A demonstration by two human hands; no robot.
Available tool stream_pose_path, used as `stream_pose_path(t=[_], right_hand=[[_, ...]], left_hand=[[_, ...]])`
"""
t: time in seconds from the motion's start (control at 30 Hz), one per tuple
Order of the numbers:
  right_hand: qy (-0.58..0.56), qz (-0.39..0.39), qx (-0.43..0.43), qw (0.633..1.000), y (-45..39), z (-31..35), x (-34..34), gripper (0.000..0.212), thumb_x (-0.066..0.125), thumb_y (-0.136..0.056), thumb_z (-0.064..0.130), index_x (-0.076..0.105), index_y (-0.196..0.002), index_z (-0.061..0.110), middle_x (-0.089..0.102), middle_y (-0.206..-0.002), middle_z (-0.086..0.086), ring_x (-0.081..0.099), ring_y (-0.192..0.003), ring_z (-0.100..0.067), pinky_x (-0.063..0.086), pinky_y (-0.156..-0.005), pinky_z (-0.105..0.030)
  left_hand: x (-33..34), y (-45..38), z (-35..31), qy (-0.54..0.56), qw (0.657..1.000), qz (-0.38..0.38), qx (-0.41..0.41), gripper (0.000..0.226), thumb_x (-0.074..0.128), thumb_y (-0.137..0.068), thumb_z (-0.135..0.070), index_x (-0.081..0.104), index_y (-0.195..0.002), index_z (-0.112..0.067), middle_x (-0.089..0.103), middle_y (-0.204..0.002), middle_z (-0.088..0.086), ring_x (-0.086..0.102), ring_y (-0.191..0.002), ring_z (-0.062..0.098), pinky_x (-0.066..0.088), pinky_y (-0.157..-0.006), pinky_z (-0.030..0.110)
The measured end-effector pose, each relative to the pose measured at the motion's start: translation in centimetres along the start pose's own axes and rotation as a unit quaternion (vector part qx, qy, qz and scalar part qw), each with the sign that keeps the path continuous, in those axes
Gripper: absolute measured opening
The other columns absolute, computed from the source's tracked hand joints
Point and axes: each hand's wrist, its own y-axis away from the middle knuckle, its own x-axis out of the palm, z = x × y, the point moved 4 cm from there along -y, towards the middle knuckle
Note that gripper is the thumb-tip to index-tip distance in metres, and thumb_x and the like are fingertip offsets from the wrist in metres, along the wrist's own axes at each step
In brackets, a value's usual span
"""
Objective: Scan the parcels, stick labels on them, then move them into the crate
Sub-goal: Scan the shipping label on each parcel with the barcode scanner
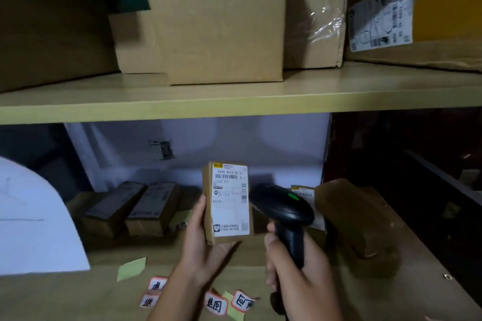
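left hand (202,240) grips an upright parcel (227,202). right hand (294,266) clasps the scanner (283,212) just beside its label

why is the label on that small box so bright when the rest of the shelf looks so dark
Head view: light falls on the white shipping label of the parcel in the left hand, while the right side of the lower shelf sits in deep shadow; the scanner in the right hand shows a green light; edges are soft and the wide lens bows the shelf board.

The head view looks forward and down, close into a shelf (234,101) bay.
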Motion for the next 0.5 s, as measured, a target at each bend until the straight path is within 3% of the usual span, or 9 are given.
stream_pose_path(t=[0.23, 0.5], right_hand=[[0.022, 0.033, -0.013, 0.999, 0.6, 0.8, 2.5, 0.007, 0.068, -0.093, 0.018, 0.072, -0.088, 0.022, 0.057, -0.052, -0.009, 0.057, -0.047, -0.017, 0.046, -0.053, -0.030], [0.017, 0.031, -0.017, 0.999, 0.4, 0.7, 3.1, 0.013, 0.068, -0.093, 0.017, 0.072, -0.083, 0.026, 0.055, -0.050, -0.013, 0.056, -0.045, -0.021, 0.045, -0.055, -0.034]], left_hand=[[-0.9, 0.9, -0.8, 0.020, 1.000, 0.004, 0.006, 0.067, 0.049, -0.098, -0.056, 0.062, -0.144, -0.010, 0.058, -0.149, 0.025, 0.057, -0.127, 0.038, 0.050, -0.101, 0.048], [-1.3, 0.5, -1.6, -0.008, 1.000, 0.008, 0.020, 0.063, 0.046, -0.101, -0.055, 0.064, -0.142, -0.012, 0.061, -0.147, 0.023, 0.061, -0.122, 0.036, 0.048, -0.098, 0.048]])
